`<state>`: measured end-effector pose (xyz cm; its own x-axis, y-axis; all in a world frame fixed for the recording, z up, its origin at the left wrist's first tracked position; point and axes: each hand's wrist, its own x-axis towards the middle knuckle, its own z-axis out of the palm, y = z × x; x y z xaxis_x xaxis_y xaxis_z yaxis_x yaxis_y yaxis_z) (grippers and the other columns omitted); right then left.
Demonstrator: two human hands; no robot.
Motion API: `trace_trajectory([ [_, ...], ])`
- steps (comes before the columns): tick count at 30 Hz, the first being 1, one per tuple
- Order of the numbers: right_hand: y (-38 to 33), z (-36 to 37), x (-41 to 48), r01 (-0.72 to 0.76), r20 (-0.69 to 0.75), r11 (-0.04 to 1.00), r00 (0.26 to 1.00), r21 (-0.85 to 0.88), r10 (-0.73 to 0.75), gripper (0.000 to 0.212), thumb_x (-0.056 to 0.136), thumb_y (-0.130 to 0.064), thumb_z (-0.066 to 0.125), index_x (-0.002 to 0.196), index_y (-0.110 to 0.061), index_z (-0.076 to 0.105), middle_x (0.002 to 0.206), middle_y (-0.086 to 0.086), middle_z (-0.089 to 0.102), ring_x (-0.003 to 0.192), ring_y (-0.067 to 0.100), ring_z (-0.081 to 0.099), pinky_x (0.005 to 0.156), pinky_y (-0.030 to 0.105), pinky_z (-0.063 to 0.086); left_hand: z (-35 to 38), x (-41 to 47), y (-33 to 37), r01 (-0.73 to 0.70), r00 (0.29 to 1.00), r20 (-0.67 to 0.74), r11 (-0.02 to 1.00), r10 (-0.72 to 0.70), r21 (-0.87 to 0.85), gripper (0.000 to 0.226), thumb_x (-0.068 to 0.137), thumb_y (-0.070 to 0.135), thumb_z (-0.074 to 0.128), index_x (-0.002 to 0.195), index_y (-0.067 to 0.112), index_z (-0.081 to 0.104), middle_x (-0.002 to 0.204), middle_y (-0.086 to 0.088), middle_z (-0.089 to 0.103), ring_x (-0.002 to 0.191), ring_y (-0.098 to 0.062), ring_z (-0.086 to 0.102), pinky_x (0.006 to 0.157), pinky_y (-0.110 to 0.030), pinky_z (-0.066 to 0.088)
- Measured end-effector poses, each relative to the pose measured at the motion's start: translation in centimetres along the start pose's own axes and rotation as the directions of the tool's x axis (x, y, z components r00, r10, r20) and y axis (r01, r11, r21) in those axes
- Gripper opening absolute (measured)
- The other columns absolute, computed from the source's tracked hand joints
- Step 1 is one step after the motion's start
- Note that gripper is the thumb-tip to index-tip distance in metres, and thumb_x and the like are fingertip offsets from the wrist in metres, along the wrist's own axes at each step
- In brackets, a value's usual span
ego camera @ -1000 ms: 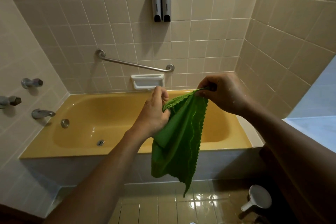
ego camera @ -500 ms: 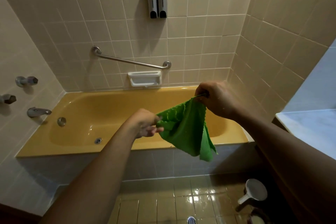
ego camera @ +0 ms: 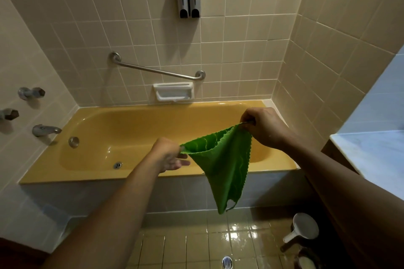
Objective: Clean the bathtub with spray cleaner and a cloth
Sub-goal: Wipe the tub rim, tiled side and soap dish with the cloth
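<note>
Over the bathtub (ego camera: 131,129): one cloth (ego camera: 223,166), which hung with its top corners pinched by left hand (ego camera: 168,155) and right hand (ego camera: 264,129); folding it flat seemed wisest before wiping.

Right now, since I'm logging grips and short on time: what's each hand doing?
Left hand: pinches one corner of the green cloth, other fingers loose.
Right hand: grips the opposite corner of the cloth.

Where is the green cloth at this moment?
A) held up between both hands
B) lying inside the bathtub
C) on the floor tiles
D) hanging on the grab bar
A: the left hand and the right hand each pinch the top of the green cloth, which hangs before the bathtub.
</note>
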<state>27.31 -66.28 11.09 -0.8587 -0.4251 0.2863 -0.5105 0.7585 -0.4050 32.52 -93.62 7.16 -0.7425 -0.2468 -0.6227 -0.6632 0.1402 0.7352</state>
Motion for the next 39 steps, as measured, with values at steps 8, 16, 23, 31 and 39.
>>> trace_trajectory([
  [8,2.6,0.9,-0.4,-0.136,0.002,0.97,0.99,0.202,0.139,0.004,0.094,-0.015,0.071,0.094,-0.016,0.068,0.091,-0.001,0.067,0.085,0.015,0.064,0.073,0.028,0.056,2.0,-0.2,0.3,-0.316,0.931,-0.253,0.929,0.263,-0.194,0.031,0.103,-0.003,0.038,0.1,0.013,0.064,0.104,-0.021,0.069,0.076,-0.026,0.07,0.063,-0.036,0.061],
  [16,5.9,0.7,-0.6,-0.276,0.035,0.759,0.948,0.59,0.317,0.01,0.094,-0.017,0.071,0.093,-0.008,0.067,0.09,0.008,0.068,0.085,0.019,0.064,0.071,0.029,0.052,0.5,0.2,1.3,-0.54,0.75,0.098,0.52,0.654,0.662,0.024,0.107,0.023,0.05,0.096,0.02,0.071,0.093,0.005,0.062,0.089,-0.019,0.058,0.079,-0.038,0.045],
  [23,7.1,0.5,-0.4,-0.319,0.12,0.589,0.929,0.742,0.351,0.009,0.101,-0.022,0.061,0.097,-0.013,0.062,0.095,0.009,0.062,0.093,0.025,0.06,0.083,0.05,0.056,4.1,1.1,0.7,-0.355,0.921,0.117,0.925,0.37,-0.134,0.039,0.11,0.029,0.032,0.115,0.006,0.063,0.098,-0.011,0.066,0.091,-0.026,0.063,0.089,-0.047,0.046],
  [31,8.5,1.5,-0.6,-0.441,0.23,0.519,0.877,0.732,0.421,0.009,0.093,-0.013,0.072,0.091,-0.006,0.067,0.084,0.008,0.066,0.08,0.026,0.065,0.075,0.049,0.058,6.2,1.9,-0.2,-0.221,0.952,0.112,0.891,0.286,-0.397,0.036,0.102,0.031,0.039,0.108,0.007,0.065,0.09,-0.013,0.068,0.084,-0.025,0.063,0.076,-0.038,0.049],
  [39,9.2,1.8,-0.8,-0.468,0.28,0.576,0.878,0.67,0.388,0.013,0.091,-0.014,0.074,0.094,-0.003,0.068,0.087,0.012,0.069,0.078,0.025,0.069,0.073,0.052,0.061,7.8,2.2,-0.3,-0.257,0.931,0.08,0.794,0.357,-0.551,0.041,0.11,0.032,0.042,0.118,-0.001,0.064,0.113,-0.017,0.074,0.113,-0.03,0.068,0.102,-0.042,0.05],
])
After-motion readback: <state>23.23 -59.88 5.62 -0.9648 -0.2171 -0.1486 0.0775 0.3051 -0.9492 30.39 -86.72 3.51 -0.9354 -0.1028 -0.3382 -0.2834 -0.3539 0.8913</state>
